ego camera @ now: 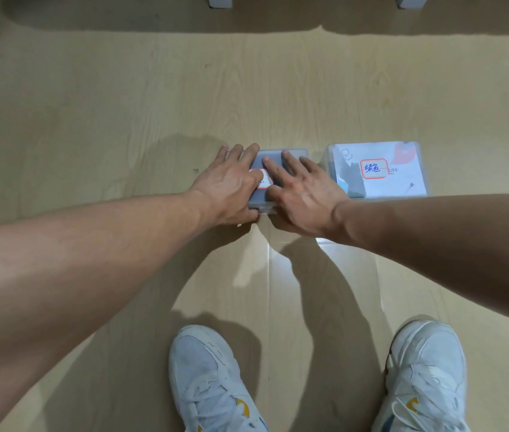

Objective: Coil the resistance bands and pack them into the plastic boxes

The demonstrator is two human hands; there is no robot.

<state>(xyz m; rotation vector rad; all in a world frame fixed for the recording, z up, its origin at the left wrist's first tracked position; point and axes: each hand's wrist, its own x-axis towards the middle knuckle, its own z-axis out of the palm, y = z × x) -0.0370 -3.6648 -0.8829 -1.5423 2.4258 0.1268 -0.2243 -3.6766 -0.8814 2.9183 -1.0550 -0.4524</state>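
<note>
Here a pale wooden floor fills the view, with two white sneakers at the bottom edge. Both forearms reach forward. The left hand and the right hand lie spread flat, fingers straight, pressing on the lid of a closed plastic box. Just beside it to the right sits a second closed box bearing a red-bordered label.

I see a grey-lidded plastic box on the pale wood-grain floor; right of it, a white-lidded box with red-framed label, blue writing. My sneakers are white, yellow-accented.
</note>
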